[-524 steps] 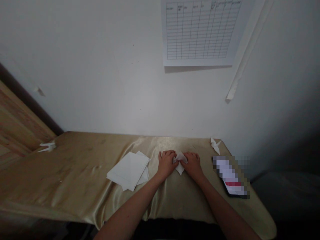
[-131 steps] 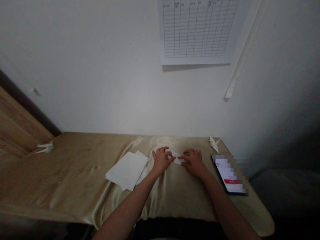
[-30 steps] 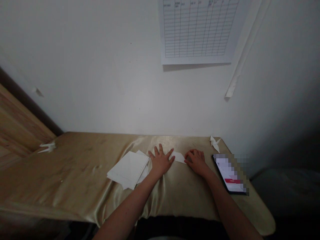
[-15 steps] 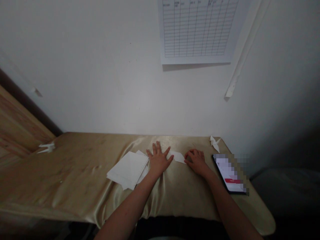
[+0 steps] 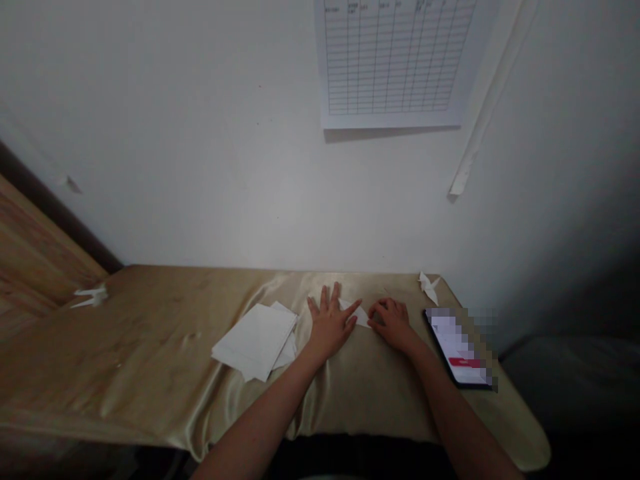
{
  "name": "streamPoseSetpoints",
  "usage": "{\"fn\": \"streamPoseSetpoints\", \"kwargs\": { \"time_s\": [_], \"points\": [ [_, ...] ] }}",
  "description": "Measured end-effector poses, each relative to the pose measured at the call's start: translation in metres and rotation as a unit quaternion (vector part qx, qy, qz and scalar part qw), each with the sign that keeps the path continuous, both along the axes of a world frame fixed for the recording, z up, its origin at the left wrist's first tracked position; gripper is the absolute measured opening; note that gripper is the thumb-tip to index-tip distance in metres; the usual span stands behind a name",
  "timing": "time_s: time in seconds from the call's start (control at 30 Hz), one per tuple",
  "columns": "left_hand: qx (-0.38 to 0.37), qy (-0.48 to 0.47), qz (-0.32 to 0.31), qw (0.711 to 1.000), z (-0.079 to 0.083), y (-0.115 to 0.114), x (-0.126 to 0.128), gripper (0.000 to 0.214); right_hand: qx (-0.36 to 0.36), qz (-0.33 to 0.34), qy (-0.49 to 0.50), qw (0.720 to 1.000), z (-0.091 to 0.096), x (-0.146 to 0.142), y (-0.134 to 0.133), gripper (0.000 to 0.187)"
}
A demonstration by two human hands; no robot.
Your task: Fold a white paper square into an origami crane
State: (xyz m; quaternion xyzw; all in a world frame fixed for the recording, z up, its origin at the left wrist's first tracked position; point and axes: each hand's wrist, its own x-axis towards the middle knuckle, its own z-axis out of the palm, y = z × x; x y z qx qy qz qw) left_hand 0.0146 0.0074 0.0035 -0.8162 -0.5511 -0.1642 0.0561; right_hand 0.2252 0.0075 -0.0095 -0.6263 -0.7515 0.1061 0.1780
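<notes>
The small folded white paper piece (image 5: 360, 313) lies flat on the glossy gold satin-covered worktop (image 5: 150, 347), right of centre, under the thumb side of the left hand (image 5: 333, 325), its grip open and splayed. The right hand (image 5: 394, 321) curls at the paper's right edge, and in this dim view I cannot tell whether that grip pinches it. The worktop looks slick, so uneven pressure could make the paper skate and the crease wander.
</notes>
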Motion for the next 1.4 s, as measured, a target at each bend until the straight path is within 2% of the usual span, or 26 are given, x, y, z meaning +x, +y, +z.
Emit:
{"fn": "streamPoseSetpoints", "kwargs": {
  "time_s": [0.1, 0.17, 0.37, 0.57, 0.87, 1.07, 1.4],
  "points": [
    [-0.008, 0.012, -0.051, 0.999, 0.0015, -0.0029, 0.0022, 0.044, 0.002, 0.001, -0.007, 1.000, -0.0012, 0.0002, 0.0006, 0.019],
    [-0.025, 0.020, -0.061, 0.998, 0.0028, -0.0036, 0.0027, 0.042, 0.003, -0.001, -0.008, 1.000, -0.0007, 0.0001, 0.0003, 0.020],
    [-0.083, 0.025, -0.017, 0.996, 0.0076, -0.0048, 0.0061, 0.044, -0.001, 0.000, -0.011, 1.000, 0.0024, -0.0010, -0.0016, 0.020],
    [-0.110, 0.021, 0.019, 0.994, 0.0064, -0.0042, 0.0081, 0.048, 0.002, 0.001, -0.008, 1.000, -0.0004, -0.0001, 0.0008, 0.020],
    [-0.105, 0.011, 0.050, 0.993, 0.0004, -0.0023, 0.0071, 0.058, -0.001, -0.003, -0.003, 1.000, 0.0038, -0.0014, -0.0019, 0.019],
    [-0.116, 0.012, 0.081, 0.990, -0.0009, -0.0004, 0.0053, 0.073, -0.004, -0.002, 0.002, 1.000, 0.0045, -0.0018, -0.0032, 0.018],
    [-0.123, 0.013, 0.090, 0.988, 0.0010, 0.0034, 0.0007, 0.066, -0.006, -0.006, -0.006, 1.000, 0.0041, -0.0020, -0.0016, 0.018]
  ]
}}
